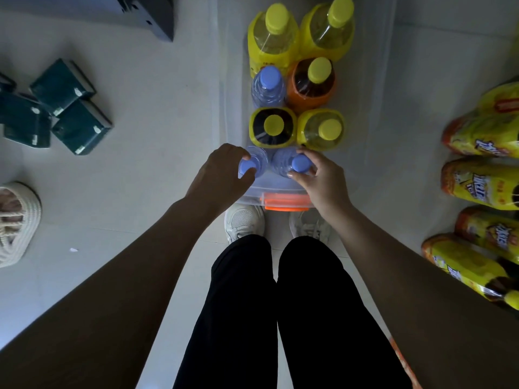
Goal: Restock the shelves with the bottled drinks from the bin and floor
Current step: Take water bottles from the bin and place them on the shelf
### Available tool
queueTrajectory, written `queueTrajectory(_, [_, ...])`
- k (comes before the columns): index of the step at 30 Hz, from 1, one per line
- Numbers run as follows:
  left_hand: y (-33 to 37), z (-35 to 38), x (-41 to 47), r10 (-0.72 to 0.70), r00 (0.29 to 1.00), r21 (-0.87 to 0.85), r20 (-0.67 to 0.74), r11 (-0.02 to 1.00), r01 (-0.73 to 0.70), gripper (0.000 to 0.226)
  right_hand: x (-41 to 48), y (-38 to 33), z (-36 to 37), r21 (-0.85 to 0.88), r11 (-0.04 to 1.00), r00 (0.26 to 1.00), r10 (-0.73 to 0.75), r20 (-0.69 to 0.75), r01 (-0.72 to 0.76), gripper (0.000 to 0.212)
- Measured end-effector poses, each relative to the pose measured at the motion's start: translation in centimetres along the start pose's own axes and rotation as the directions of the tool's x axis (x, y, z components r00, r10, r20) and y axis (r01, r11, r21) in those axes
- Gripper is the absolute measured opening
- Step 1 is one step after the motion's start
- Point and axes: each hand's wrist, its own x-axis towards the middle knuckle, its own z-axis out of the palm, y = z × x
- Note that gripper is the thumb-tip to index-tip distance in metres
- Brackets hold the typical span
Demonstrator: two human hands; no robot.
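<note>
A clear plastic bin [373, 113] with an orange latch [283, 202] stands on the floor in front of my feet. Inside it, several yellow-capped drink bottles [273, 127] stand upright, along with a blue-capped water bottle [268, 85]. At the bin's near end are two more blue-capped water bottles. My left hand [222, 172] grips the cap of the left water bottle [248, 165]. The fingers of my right hand [320, 178] close around the cap of the right water bottle [299, 163].
Several yellow-and-orange drink bottles [483, 181] lie on their sides along the right edge. Dark teal packs [61, 85] sit on the floor at left. A woven sandal [16, 223] is at far left. A dark grey shelf base [151, 15] is at top left.
</note>
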Motion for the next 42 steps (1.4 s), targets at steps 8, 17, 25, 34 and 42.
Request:
queueTrajectory(8, [2.1,-2.6,-1.2,-0.136,0.990,-0.143,-0.026,0.981,0.131,0.027,-2.0,-2.4,-2.9,0.048,0.999,1.000,0.017,-0.021,-0.016,0.044])
queueTrajectory(17, [9.2,-9.2,-5.2,-0.114,0.991,-0.168,-0.074,0.981,0.101,0.027,-6.2,-9.7,-11.1,0.064,0.997,0.996,-0.031,-0.079,0.036,0.038])
queueTrajectory(25, [19.1,-19.6,-10.5,0.002,0.991,-0.228,-0.136,0.973,-0.033,0.028,-12.9,-20.9,-22.5,0.131,0.985,0.956,-0.071,-0.284,0.112,0.029])
queueTrajectory(34, [32.8,-33.7,-16.8,0.278,0.940,-0.314,-0.197,0.891,-0.329,0.028,-25.6,-37.3,-39.0,0.149,0.936,0.778,-0.169,-0.605,0.319,0.023])
queueTrajectory(42, [48.6,-45.3,-24.0,0.543,0.785,-0.311,-0.297,0.723,-0.617,0.027,-41.9,-48.8,-52.3,-0.011,0.882,0.507,-0.282,-0.814,0.472,0.026])
